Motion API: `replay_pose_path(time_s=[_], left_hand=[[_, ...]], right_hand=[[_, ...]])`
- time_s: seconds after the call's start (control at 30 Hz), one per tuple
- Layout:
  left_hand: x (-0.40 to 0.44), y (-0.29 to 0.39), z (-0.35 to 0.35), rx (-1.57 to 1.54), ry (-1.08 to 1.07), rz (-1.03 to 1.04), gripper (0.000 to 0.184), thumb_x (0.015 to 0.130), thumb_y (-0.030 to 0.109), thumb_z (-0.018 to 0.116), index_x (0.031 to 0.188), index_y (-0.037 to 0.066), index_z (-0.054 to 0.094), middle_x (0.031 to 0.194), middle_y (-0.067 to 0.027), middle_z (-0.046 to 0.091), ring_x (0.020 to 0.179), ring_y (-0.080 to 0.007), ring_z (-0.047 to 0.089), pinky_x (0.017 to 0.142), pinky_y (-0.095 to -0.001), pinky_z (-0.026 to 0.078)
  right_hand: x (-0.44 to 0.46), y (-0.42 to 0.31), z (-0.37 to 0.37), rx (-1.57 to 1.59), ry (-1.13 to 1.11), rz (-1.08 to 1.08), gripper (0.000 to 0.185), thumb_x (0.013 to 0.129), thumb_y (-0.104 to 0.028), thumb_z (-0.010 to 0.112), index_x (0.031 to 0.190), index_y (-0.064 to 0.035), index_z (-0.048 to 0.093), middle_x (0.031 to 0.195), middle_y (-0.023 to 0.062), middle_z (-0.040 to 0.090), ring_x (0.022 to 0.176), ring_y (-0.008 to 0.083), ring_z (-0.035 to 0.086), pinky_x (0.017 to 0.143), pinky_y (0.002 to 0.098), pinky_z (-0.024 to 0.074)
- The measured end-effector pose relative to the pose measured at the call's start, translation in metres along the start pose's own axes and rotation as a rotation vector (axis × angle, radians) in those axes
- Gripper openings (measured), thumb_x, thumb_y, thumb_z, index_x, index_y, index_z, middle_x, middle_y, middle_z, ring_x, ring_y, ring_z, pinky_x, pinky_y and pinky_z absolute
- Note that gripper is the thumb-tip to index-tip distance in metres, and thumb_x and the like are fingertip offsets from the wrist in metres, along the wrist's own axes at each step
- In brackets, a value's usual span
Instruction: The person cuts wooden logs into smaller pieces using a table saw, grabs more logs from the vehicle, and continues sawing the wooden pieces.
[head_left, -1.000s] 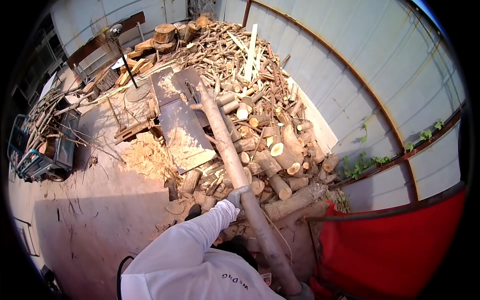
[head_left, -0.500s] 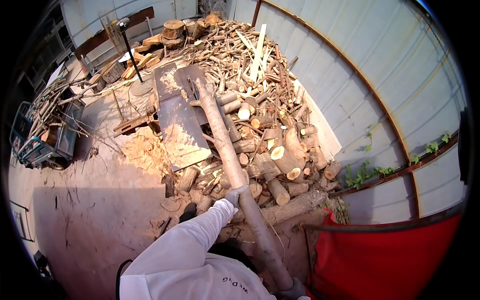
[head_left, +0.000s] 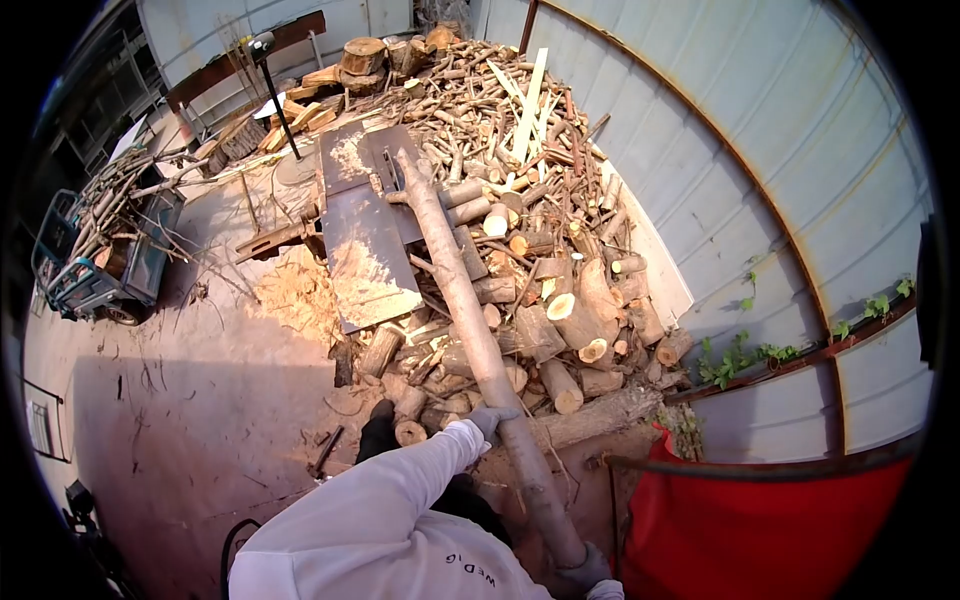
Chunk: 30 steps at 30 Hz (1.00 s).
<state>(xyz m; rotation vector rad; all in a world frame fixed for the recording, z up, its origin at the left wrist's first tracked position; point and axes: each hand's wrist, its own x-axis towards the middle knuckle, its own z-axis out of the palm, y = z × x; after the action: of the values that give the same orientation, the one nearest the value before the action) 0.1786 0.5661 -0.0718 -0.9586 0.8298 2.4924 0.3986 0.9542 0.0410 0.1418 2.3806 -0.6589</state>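
Observation:
A long, bark-covered log (head_left: 465,305) with short branch stubs slants from the dark metal plates down towards me. My gloved left hand (head_left: 490,422) is closed on its lower part from the left side. Near the log's close end, my gloved right hand (head_left: 588,570) grips it, with some fingers hidden. The far end lies over the dark metal plates (head_left: 362,235), which are strewn with sawdust. Beneath and right of the log spreads a heap of cut firewood (head_left: 540,330).
A cart (head_left: 125,260) loaded with branches stands left. Sawdust (head_left: 298,292) covers ground beside the plates. Stumps (head_left: 362,56) sit at the back, near a black post (head_left: 278,105). A metal wall (head_left: 720,200) bounds the right, above a red sheet (head_left: 740,520).
My left hand is lower on the log, closer to its near end. The right hand still holds that end. The view has shifted slightly.

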Motion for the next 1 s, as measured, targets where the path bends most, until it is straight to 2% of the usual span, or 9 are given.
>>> replay_pose_path(time_s=[0.07,0.13,0.27,0.33,0.47,0.57,0.63,0.97,1.0], left_hand=[[0.005,-0.001,0.002,0.002,0.03,0.001,0.045,0.082,0.001,0.076,0.124,0.002,0.058,0.112,-0.0176,0.068,0.102,-0.0361,0.068,0.086,-0.0564,0.058],[0.01,-0.001,-0.005,-0.109,-0.009,-0.08,0.049,0.08,-0.003,0.075,0.124,0.0,0.054,0.108,-0.0193,0.067,0.093,-0.0398,0.069,0.076,-0.0584,0.06],[0.005,0.006,-0.006,-0.119,0.003,-0.056,0.047,0.08,-0.002,0.075,0.123,-0.001,0.055,0.106,-0.0186,0.068,0.093,-0.0386,0.07,0.076,-0.0572,0.06],[0.012,0.006,-0.016,-0.104,0.024,-0.129,0.045,0.079,-0.002,0.076,0.12,-0.001,0.057,0.104,-0.0191,0.069,0.091,-0.0381,0.07,0.076,-0.056,0.061],[0.006,0.013,-0.013,-0.081,0.058,-0.146,0.044,0.079,-0.002,0.076,0.119,-0.002,0.058,0.103,-0.0201,0.069,0.089,-0.0388,0.07,0.077,-0.0562,0.06],[0.01,0.016,-0.011,-0.111,0.112,-0.172,0.041,0.08,-0.001,0.074,0.118,-0.002,0.059,0.103,-0.021,0.069,0.088,-0.0401,0.07,0.076,-0.0577,0.059],[0.014,0.019,-0.01,-0.076,0.046,-0.029,0.038,0.081,0.0,0.073,0.117,-0.002,0.06,0.103,-0.0212,0.069,0.089,-0.0404,0.07,0.076,-0.0585,0.059],[0.013,0.034,0.001,-0.091,0.119,-0.015,0.038,0.082,0.004,0.075,0.117,-0.002,0.061,0.102,-0.0206,0.069,0.087,-0.0385,0.07,0.076,-0.0548,0.059],[0.012,0.038,0.001,-0.064,0.123,-0.029,0.044,0.081,0.004,0.077,0.121,0.0,0.059,0.109,-0.02,0.068,0.095,-0.0392,0.068,0.082,-0.0587,0.057]], right_hand=[[0.008,0.012,0.0,0.015,0.0,-0.01,0.084,0.053,-0.049,0.089,0.119,-0.0034,0.065,0.113,0.0222,0.07,0.108,0.0363,0.067,0.091,0.0453,0.0541],[0.014,0.028,0.007,0.022,0.033,-0.088,0.082,0.055,-0.045,0.09,0.121,-0.0027,0.064,0.111,0.0194,0.071,0.103,0.0322,0.07,0.088,0.0436,0.0553],[0.012,0.019,0.015,0.116,-0.012,-0.085,0.08,0.056,-0.04,0.091,0.121,-0.002,0.064,0.109,0.0154,0.072,0.1,0.0261,0.07,0.086,0.0408,0.0557],[0.014,0.008,0.017,0.176,-0.042,-0.093,0.078,0.057,-0.036,0.092,0.121,-0.0014,0.064,0.108,0.0127,0.073,0.098,0.022,0.07,0.085,0.0388,0.0559],[0.011,-0.008,0.014,0.221,-0.057,-0.084,0.082,0.054,-0.04,0.092,0.122,-0.0029,0.065,0.108,0.0141,0.073,0.099,0.0251,0.07,0.085,0.04,0.0557],[0.013,-0.02,0.007,0.085,0.013,-0.084,0.087,0.052,-0.045,0.092,0.124,-0.0045,0.064,0.111,0.0169,0.072,0.103,0.0293,0.07,0.088,0.042,0.055],[0.021,-0.019,0.004,0.124,-0.1,-0.034,0.095,0.052,-0.044,0.091,0.133,-0.005,0.059,0.119,0.0194,0.069,0.11,0.0314,0.067,0.093,0.0433,0.0537],[0.033,-0.013,0.01,0.068,-0.045,-0.035,0.096,0.052,-0.043,0.091,0.133,-0.004,0.058,0.121,0.0199,0.067,0.112,0.0321,0.066,0.095,0.0432,0.0525],[0.034,-0.016,0.009,0.109,-0.053,-0.046,0.097,0.052,-0.043,0.091,0.133,-0.0035,0.058,0.121,0.02,0.068,0.112,0.0322,0.066,0.095,0.0429,0.0525]])
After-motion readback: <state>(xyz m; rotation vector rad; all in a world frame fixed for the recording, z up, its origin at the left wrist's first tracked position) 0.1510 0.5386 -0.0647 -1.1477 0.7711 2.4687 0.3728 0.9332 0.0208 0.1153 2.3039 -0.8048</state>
